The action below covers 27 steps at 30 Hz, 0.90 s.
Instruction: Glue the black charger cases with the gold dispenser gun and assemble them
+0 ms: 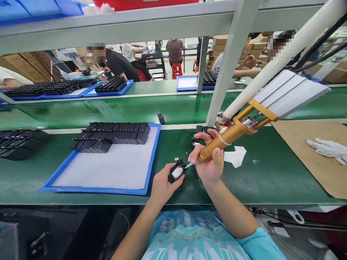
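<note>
My left hand [163,182] grips a small open black plastic case [171,177] above the green bench. Inside the case lies a white, rounded piece [177,172], with bits of red and metal at its far end. My right hand [210,164] is wrapped round a gold-coloured dispensing gun [227,139], thumb and fingers closed on its barrel. The gun's pale blue nozzle [189,165] points down-left, its tip at the right edge of the case; whether it touches cannot be made out. Behind my right hand lie small black parts [194,141], partly hidden.
A blue-rimmed tray [149,173] at left holds rows of black cases [116,133]. More black cases [23,142] stand far left. One case [161,118] sits on the green belt [121,108]. Right are white paper [235,156], cardboard [306,155] and gloves [328,148]. A slanted post crosses the view.
</note>
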### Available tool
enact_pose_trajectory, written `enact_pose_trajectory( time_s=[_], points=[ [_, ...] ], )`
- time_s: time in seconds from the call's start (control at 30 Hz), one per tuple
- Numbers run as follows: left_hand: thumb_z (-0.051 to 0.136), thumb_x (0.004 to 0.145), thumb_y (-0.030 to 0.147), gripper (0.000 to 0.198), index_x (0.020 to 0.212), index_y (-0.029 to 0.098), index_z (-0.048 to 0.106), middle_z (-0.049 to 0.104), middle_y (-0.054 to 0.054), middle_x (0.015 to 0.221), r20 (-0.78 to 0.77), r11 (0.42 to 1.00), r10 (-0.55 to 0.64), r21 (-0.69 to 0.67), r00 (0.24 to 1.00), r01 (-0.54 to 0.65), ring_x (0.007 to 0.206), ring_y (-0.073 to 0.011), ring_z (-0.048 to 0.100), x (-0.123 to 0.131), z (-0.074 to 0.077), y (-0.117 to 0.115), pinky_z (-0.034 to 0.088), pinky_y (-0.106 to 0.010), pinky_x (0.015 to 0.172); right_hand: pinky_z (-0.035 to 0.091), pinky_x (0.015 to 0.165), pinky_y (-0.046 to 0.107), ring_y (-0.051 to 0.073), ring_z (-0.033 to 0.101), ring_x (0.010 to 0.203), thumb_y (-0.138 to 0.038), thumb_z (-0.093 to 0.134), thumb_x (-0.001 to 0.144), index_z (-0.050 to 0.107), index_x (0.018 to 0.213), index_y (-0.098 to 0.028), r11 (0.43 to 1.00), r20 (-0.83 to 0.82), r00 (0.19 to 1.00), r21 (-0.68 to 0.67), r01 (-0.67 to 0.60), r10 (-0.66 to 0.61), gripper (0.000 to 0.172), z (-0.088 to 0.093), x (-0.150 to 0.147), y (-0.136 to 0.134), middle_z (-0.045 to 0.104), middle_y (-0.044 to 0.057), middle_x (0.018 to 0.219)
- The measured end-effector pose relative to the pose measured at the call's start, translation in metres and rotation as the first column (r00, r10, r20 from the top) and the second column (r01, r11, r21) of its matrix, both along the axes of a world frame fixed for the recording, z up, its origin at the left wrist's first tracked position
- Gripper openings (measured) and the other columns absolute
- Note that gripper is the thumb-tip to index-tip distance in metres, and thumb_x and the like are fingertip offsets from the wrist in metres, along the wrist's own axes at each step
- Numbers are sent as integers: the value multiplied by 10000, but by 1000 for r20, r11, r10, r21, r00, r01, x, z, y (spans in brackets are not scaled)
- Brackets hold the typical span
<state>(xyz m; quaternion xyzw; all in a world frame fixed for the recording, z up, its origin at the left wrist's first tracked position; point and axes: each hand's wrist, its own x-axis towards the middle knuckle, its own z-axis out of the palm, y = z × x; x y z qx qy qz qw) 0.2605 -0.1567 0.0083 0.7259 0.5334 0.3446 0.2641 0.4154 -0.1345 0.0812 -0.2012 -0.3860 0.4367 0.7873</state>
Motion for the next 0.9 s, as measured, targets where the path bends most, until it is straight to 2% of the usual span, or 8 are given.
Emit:
enact_pose_trajectory(
  time_s=[0.1,0.27,0.43,0.73,0.9],
  points=[
    [666,761,373,263,977,239,594,708,10,788,-12,999,2,48,1000,-1,612,-155,643,3,8,-1,485,-244,577,491,368,252,63,547,402,-534,577,846,493,1097,-275,1000,18,1000,-6,19,-19,370,0,1,-1,647,8,1019],
    [659,755,374,255,966,251,584,696,18,770,-7,999,1,48,1000,-1,593,-150,631,4,10,-5,481,-240,564,481,359,229,48,536,381,-500,560,867,479,978,-263,1000,16,1000,23,18,-18,273,0,3,0,646,-12,994],
    [661,754,369,254,958,242,578,691,22,756,-8,999,14,48,1000,-14,576,-143,620,6,10,-6,473,-234,553,492,380,242,55,546,409,-499,564,861,486,1098,-277,1000,5,1000,18,15,-16,333,0,1,-2,632,3,1015],
    [665,768,362,289,1016,243,578,726,-4,864,4,999,7,33,1000,-7,681,-163,670,12,1,1,517,-255,637,508,398,261,65,558,434,-495,576,859,490,1203,-299,999,-16,999,34,-30,31,405,4,-6,-2,628,8,1039],
    [685,758,319,322,1056,229,603,731,-10,878,48,994,-38,108,998,33,709,-161,681,24,3,3,533,-250,655,496,388,255,70,572,447,-455,596,859,499,1203,-295,995,-46,995,62,-82,85,391,7,-12,-4,630,9,1047]
  ],
)
